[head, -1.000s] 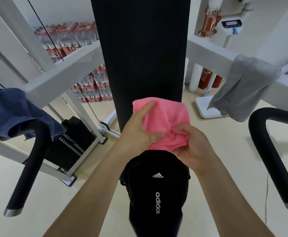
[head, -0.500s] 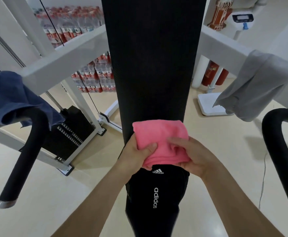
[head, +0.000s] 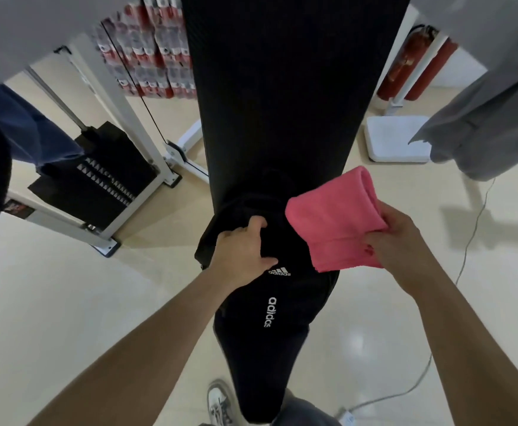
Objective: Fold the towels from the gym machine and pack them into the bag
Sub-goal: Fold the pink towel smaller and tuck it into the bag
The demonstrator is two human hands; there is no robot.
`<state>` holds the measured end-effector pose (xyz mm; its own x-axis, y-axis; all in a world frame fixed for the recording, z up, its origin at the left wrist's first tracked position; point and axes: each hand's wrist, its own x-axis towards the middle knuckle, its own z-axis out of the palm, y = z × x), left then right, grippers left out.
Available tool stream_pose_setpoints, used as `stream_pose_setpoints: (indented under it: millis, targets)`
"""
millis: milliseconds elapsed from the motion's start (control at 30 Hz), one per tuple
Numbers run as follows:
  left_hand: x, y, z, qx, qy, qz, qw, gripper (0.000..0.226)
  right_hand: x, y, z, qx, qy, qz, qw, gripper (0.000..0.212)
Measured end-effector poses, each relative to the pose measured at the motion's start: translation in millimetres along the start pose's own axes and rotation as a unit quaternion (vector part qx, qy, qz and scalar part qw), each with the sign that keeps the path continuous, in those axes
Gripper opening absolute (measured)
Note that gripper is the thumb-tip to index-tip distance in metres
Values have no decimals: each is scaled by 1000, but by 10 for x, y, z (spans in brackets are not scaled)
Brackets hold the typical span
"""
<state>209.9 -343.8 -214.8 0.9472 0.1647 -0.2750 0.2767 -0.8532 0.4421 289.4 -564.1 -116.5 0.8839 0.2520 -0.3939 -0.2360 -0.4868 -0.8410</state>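
A folded pink towel is held in my right hand, which grips its near right edge, just right of the black adidas bag. The bag lies on the long black padded bench. My left hand grips the bag's upper edge near the logo. A blue towel hangs over the machine frame at the left. A grey towel hangs over the white bar at the right.
The white machine frame and its black weight stack stand at the left. Packs of bottles are stacked behind. A white scale base and red extinguishers sit at the back right. A cable runs across the floor, and my shoe is below.
My left hand let go of the pink towel and took hold of the bag's top. My right hand carried the towel to the right. The view tilted down.
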Motion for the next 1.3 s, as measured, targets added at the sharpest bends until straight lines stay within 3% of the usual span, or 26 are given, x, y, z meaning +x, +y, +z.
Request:
stream_pose_setpoints:
  millis: [67, 167, 267, 367, 433, 533, 600, 700, 800, 867, 933, 1000, 1033, 1100, 1133, 1167, 1233, 1300]
  targets:
    - [-57, 24, -37, -75, 4, -14, 997, 79, 29, -6, -25, 7, 10, -7, 1000, 54]
    - [-278, 19, -63, -86, -13, -3, 996, 99, 45, -65, -29, 31, 38, -34, 998, 36]
    - [-519, -71, -14, -61, -71, 19, 995, 81, 15, -131, 30, 28, 27, -58, 998, 38]
    - [-725, -115, 141, 82, -171, 97, 977, 60, -56, -189, 140, -20, -59, -79, 995, 37]
    - [-870, -113, 259, 164, -166, 148, 961, 49, -100, -195, 287, -83, -124, -96, 984, 38]
    - [-1060, -98, 360, 223, -138, 192, 946, 47, -85, -11, 599, -229, -105, -182, 951, 33]
    - [-1162, -108, 393, 233, -149, 206, 939, 51, -23, 214, 788, -354, -93, -216, 905, 28]
    - [-1274, -132, 432, 240, -161, 235, 928, 54, 36, 485, 963, -516, -72, -202, 829, 22]
    - [-1356, -112, 442, 228, -162, 256, 925, 53, 29, 653, 1061, -554, -115, -217, 795, 25]
    - [-1388, -80, 403, 212, -192, 249, 925, 53, 42, 708, 1133, -516, -128, -254, 808, 32]
    - [-1387, -68, 330, 151, -260, 221, 928, 54, 95, 710, 1219, -434, -96, -279, 851, 34]
    - [-1343, -104, 245, -17, -334, 134, 933, 50, 115, 700, 1291, -411, -113, -268, 864, 28]
    - [-1300, -149, 215, -139, -317, 83, 935, 41, 106, 737, 1319, -426, -150, -259, 854, 26]
    - [-1136, -336, 219, -289, -137, -15, 947, 15, 37, 847, 1349, -450, -219, -251, 829, 38]
    - [-1031, -433, 227, -265, -42, -34, 963, 25, 4, 902, 1349, -448, -239, -252, 824, 42]
    - [-924, -517, 236, -203, 2, -35, 979, 40, -21, 956, 1348, -438, -251, -257, 824, 40]
    - [-733, -560, 250, -30, -60, 5, 998, 63, -73, 993, 1341, -438, -266, -268, 816, 29]
    - [-565, -445, 237, 126, -197, 53, 971, 55, -118, 1015, 1321, -457, -267, -276, 803, 26]
